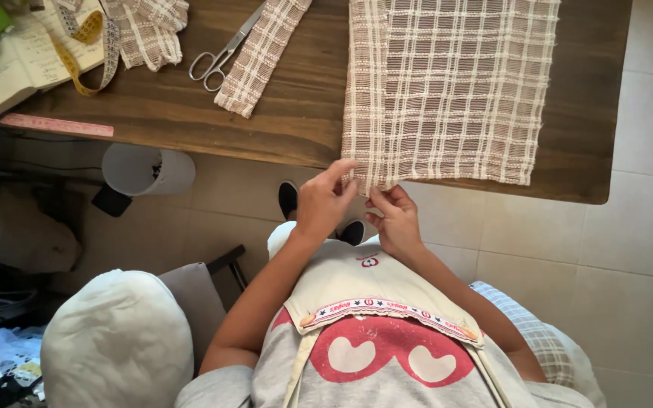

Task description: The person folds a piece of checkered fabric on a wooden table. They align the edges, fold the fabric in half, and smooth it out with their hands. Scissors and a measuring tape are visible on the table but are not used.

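Below, both hands pinch the checked cloth's (447, 83) near hem at the table (296, 113) edge: left hand (325, 202), right hand (396, 219). Overhanging fabric could slide floorward if tugged.

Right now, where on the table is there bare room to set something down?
Bare wood runs between the narrow fabric strip and the big checked cloth, reaching the near table edge. A slim strip is free right of the cloth. The far-left corner is crowded: notebook, tape measure, scissors. Both hands, left hand and right hand, pinch the cloth's near edge.
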